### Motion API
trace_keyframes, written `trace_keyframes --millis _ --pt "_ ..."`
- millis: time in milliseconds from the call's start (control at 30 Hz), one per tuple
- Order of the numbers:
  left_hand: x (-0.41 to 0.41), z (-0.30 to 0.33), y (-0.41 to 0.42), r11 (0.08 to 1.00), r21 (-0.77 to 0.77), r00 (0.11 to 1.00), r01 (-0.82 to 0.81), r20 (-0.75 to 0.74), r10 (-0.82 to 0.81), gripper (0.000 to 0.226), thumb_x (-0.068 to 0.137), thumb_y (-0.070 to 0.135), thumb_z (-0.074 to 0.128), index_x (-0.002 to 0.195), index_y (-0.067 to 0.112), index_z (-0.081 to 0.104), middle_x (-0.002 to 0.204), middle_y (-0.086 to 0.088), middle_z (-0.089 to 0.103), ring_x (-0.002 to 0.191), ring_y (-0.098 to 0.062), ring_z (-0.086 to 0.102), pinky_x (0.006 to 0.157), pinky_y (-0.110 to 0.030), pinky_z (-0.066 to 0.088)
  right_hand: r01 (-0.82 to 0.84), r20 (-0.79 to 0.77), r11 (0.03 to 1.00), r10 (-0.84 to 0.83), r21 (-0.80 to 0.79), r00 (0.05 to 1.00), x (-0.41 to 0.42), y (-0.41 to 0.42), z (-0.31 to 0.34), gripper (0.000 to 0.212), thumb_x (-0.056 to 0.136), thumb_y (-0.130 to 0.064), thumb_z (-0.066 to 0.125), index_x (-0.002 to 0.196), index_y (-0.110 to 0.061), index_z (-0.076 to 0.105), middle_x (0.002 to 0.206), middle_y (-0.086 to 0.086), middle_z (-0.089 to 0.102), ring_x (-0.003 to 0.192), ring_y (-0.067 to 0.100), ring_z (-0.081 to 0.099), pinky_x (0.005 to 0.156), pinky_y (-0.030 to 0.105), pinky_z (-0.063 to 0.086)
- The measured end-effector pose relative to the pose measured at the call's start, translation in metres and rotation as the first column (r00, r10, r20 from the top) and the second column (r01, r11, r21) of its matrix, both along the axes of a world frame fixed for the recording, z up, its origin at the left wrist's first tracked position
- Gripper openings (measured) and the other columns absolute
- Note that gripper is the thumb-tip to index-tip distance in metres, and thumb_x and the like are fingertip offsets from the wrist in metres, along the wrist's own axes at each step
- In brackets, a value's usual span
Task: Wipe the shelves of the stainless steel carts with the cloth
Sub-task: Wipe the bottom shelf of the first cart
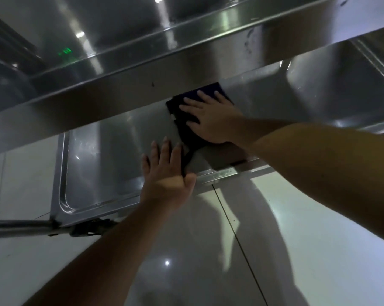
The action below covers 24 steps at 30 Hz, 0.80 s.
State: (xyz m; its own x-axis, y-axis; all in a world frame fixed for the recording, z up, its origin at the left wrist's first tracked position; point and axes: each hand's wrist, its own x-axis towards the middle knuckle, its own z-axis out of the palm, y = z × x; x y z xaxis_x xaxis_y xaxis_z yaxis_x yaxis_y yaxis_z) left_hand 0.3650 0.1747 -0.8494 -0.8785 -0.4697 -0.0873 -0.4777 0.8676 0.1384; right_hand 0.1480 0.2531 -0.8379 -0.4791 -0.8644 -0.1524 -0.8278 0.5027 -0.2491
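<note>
the dark blue folded cloth (pixel 186 120) lies flat on the lower steel shelf (pixel 111 155) of the stainless cart, its far edge tucked just under the upper shelf's front lip (pixel 124 85). right hand (pixel 210 120) presses it down with an open flat grip, fingers spread, nothing pinched. left hand (pixel 166 171) is flat and empty too, touching the cloth's near corner. with no real grasp, i'd guess the cloth could bunch or slide out mid-swipe. the shelf's back part is hidden by that lip, and it's dim.

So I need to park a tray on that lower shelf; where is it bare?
Bare: the lower shelf between its left rim and the left hand. Crowded: middle, where the right hand presses the cloth.
</note>
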Motion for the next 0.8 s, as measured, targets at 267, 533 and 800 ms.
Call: trace_keyframes --millis 267,533,800 --pt "0.001 0.004 0.002 1.000 -0.002 0.999 -0.022 -0.028 0.022 0.079 0.084 0.053 0.042 0.155 0.020 0.041 0.169 -0.010 0.028 0.158 -0.037 0.016 0.125 -0.059 0.013 0.574 -0.028 0.818 -0.574 0.015 0.818 -0.131 0.138 0.007 0.064 0.101 -0.054 0.031 0.160 -0.034 0.022 0.170 -0.010 0.014 0.156 0.031 0.008 0.122 0.060 0.006" --pt "-0.001 0.006 0.010 0.998 -0.032 0.996 -0.055 -0.068 0.053 0.079 0.080 0.045 0.051 0.152 0.014 0.050 0.165 -0.015 0.037 0.154 -0.041 0.027 0.123 -0.059 0.018 0.698 -0.040 0.716 -0.698 0.001 0.715 -0.129 0.243 0.004 0.059 0.103 -0.045 0.037 0.159 -0.027 0.028 0.169 -0.002 0.020 0.154 0.036 0.015 0.120 0.062 0.013" --pt "-0.003 0.009 0.012 0.997 -0.075 0.998 -0.020 -0.057 0.016 0.087 0.077 0.052 0.032 0.150 0.009 0.051 0.163 -0.019 0.039 0.152 -0.045 0.029 0.121 -0.063 0.022 0.375 -0.036 0.922 -0.373 0.096 0.927 -0.003 0.246 0.019 0.074 0.090 -0.067 0.016 0.160 -0.043 0.021 0.167 -0.019 0.014 0.157 0.019 0.010 0.125 0.047 0.013"
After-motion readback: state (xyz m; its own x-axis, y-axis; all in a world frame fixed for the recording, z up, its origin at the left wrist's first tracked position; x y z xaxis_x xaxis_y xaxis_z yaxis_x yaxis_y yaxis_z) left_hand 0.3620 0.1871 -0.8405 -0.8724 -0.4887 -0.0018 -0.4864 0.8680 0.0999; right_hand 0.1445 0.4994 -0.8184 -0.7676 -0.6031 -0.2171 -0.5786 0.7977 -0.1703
